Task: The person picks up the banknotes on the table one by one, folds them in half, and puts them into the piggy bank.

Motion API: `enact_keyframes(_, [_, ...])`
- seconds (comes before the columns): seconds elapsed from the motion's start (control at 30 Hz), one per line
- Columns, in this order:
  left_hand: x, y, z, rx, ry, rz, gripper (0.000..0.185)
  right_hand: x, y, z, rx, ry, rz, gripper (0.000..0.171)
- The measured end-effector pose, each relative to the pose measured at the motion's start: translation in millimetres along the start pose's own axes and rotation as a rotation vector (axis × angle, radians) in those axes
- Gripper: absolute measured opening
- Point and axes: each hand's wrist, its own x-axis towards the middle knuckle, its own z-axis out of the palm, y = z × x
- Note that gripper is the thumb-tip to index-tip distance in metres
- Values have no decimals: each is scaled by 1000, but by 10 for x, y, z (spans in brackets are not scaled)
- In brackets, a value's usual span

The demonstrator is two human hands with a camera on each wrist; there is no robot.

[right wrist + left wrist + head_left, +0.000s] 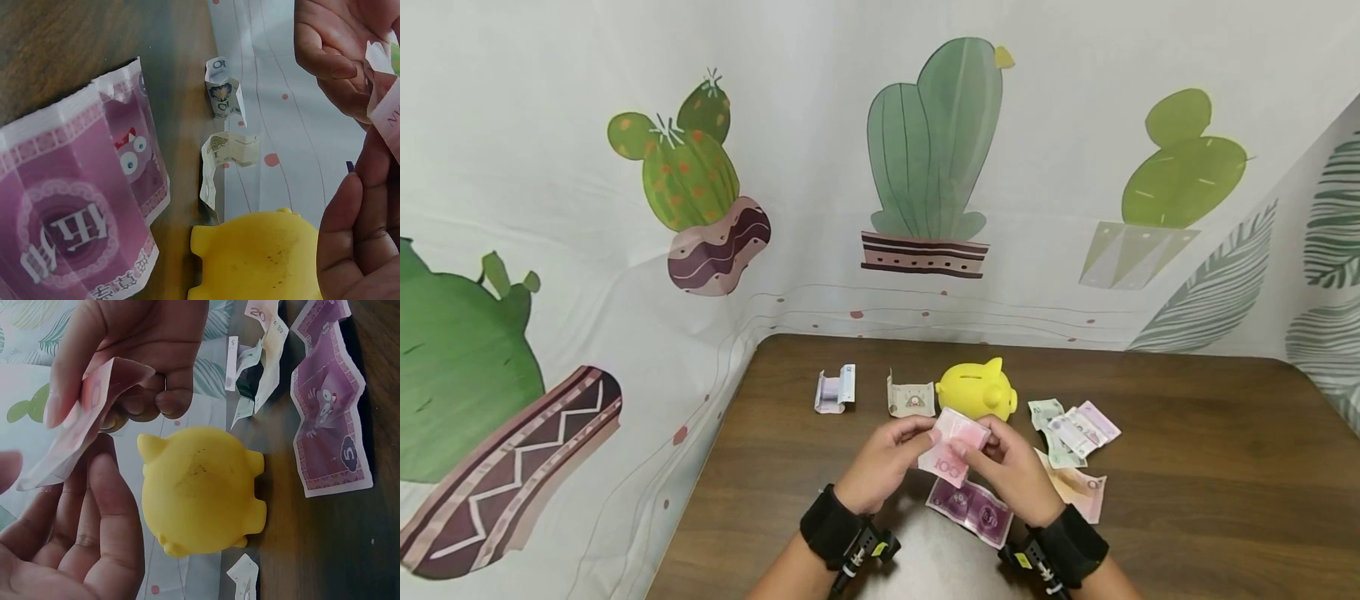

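Note:
Over the table's near side, my left hand (880,462) and right hand (1018,479) hold a pink play banknote (951,454) between them. Each hand pinches one side of it between thumb and fingers; in the left wrist view this creased note (94,419) is bent, with the right hand (140,344) above and the left hand (81,531) below. Just beyond the hands stands a yellow piggy bank (973,390) with a slot on top. Beneath the hands lies a creased purple banknote (970,510), marked with a 5 in the left wrist view.
At the back left lie a folded pale purple note (835,390) and a curled beige note (912,400). To the right, a pale purple note (1086,427) overlaps a green one (1060,454), with an orange-pink note (1078,492) nearer me. A cactus-print cloth (805,167) hangs behind the brown table (1210,467).

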Motion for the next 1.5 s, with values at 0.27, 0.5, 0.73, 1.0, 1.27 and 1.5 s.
enact_keyframes(0.27, [-11, -32, 66, 65, -10, 45, 38, -10, 15, 18, 3, 16, 13, 15])
enact_keyframes(0.5, [-33, -24, 88, 107, -8, 48, 35, -15, 23, 34, -12, 41, 19, 16])
enact_keyframes(0.73, [-41, -25, 90, 126, -7, 47, 32, -22, 23, 48, -27, 65, -12, 15])
enact_keyframes(1.0, [-24, -54, 78, 165, -1, 65, 25, -22, 24, 55, -54, 90, -40, 14])
enact_keyframes(1.27, [-28, -61, 94, 206, 7, 60, 20, -26, 32, 75, -38, 105, -7, 14])
enact_keyframes(1.5, [-22, -64, 107, 215, 11, 74, 19, -32, 13, 83, -64, 122, -21, 14])
